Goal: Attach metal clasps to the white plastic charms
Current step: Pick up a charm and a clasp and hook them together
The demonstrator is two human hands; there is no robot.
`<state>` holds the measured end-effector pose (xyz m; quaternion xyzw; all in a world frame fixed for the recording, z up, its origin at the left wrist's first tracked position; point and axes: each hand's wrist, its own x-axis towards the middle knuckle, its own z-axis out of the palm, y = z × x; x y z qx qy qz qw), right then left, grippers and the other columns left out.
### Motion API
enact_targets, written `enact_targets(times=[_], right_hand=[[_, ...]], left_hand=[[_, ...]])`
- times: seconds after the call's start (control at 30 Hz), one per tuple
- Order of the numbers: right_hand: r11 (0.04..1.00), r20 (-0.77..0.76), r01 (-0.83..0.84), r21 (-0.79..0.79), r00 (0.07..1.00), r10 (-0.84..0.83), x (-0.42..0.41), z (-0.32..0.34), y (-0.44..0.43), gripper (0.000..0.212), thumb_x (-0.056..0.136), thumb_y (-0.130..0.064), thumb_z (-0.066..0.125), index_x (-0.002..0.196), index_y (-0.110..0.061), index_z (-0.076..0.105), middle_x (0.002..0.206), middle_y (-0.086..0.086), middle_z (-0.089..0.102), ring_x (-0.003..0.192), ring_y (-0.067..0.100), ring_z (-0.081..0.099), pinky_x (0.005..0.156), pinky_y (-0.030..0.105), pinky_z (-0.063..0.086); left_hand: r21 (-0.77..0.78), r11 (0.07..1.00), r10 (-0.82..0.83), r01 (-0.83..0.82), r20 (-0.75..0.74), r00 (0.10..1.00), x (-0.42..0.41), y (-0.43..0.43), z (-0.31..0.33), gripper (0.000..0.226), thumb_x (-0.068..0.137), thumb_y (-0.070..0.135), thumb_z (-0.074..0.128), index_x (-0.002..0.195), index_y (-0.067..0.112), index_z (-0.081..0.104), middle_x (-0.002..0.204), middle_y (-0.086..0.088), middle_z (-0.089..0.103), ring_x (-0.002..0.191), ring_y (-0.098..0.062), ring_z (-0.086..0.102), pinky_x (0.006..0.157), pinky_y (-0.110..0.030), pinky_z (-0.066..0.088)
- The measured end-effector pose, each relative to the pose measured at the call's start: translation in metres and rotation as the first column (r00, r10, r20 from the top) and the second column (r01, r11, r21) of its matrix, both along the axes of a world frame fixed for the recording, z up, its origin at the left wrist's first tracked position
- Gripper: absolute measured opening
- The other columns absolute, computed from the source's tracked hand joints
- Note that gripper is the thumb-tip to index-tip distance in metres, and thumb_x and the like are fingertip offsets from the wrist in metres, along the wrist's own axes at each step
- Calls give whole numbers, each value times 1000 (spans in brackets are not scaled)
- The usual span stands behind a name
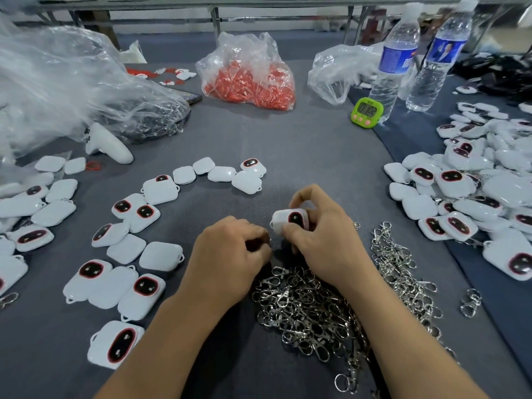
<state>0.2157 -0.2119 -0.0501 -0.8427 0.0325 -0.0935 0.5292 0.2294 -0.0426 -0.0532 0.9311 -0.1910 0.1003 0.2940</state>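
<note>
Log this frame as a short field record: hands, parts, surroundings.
right hand: grips a white plastic charm with a red-rimmed black oval
left hand: fingers curled beside the charm; contents hidden
clasps: silver metal clasp pile lying between the forearms
loose charms: spread left, heaped right on the grey table
background: green digital timer, two clear water bottles, bag of orange-red pieces

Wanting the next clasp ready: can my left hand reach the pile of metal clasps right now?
Probably yes. The left hand sits right beside the pile of metal clasps with nothing between; the right forearm crosses only part of it.
</note>
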Motion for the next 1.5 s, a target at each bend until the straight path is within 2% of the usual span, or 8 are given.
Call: enact_targets(times=[0.27, 0.7, 0.83, 0.9, 1.07, 1.23, 1.37, 1.5], right_hand=[[998, 41, -57, -40, 997, 59, -2, -1, 1, 18, 85, -19, 76, 91, -34, 67, 60, -9, 65, 50, 3, 51, 49, 14, 41], [992, 24, -74, -102, 997, 77, -1, 2, -2, 18, 79, -12, 72, 84, -30, 72, 49, -17, 55, 49, 3, 49, 47, 10, 37], [994, -3, -79, -75, 997, 79, -2, 2, -2, 18, 77, -16, 71, 84, -33, 73, 54, -14, 62, 49, 3, 50, 47, 13, 40], [998, -46, -57, 37, 997, 58, -1, 2, -2, 20, 78, -11, 71, 83, -31, 74, 61, -3, 67, 49, 10, 52, 47, 25, 44], [848, -137, -19, 529, 985, 107, 0, 9, -6, 25, 86, 7, 62, 83, -15, 74, 58, 12, 60, 39, 16, 44, 35, 20, 28], [750, -163, -33, 661, 969, 186, -3, 13, -6, 20, 90, 5, 59, 91, -10, 72, 59, 9, 61, 40, 15, 46, 37, 21, 26], [754, -147, -41, 655, 973, 181, -4, 12, -4, 19, 91, 5, 59, 92, -10, 72, 57, 8, 60, 39, 15, 47, 36, 20, 27], [774, -124, -36, 632, 981, 147, -4, 11, 1, 17, 91, 5, 62, 94, -8, 72, 63, 9, 63, 41, 15, 48, 35, 20, 31]], left_hand=[[-18, 999, -42, 42, 13, 999, -1, 3, 2, 10, 78, 23, 77, 86, 29, 80, 72, 10, 65, 74, -12, 51, 69, -31, 40], [80, 996, 34, -45, 132, 991, -7, -2, -2, 3, 77, 27, 80, 76, 26, 78, 66, 9, 64, 71, -15, 53, 61, -30, 40], [66, 996, 43, -53, 131, 990, -8, -3, -2, 4, 75, 26, 82, 75, 25, 78, 65, 8, 64, 70, -15, 53, 61, -32, 43], [-11, 998, 58, -57, 108, 992, -7, -2, -1, 8, 73, 24, 85, 74, 28, 79, 65, 10, 65, 69, -11, 54, 64, -30, 44], [-383, 923, 10, -35, -69, 998, -4, 3, 6, 21, 70, 36, 82, 85, 49, 76, 75, 26, 71, 73, 1, 66, 65, -9, 45], [-551, 834, -112, -37, -233, 966, -1, 1, 5, 4, 72, 43, 82, 73, 44, 78, 65, 11, 73, 58, 2, 61, 57, -16, 49], [-416, 909, -87, 33, -113, 990, -1, 4, 5, 12, 75, 36, 83, 82, 43, 77, 69, 20, 71, 65, -4, 66, 62, -15, 47], [-57, 998, -20, 37, 280, 960, -7, -2, 4, 10, 76, 31, 75, 72, 22, 78, 60, 9, 62, 61, -13, 52, 63, -26, 38]])
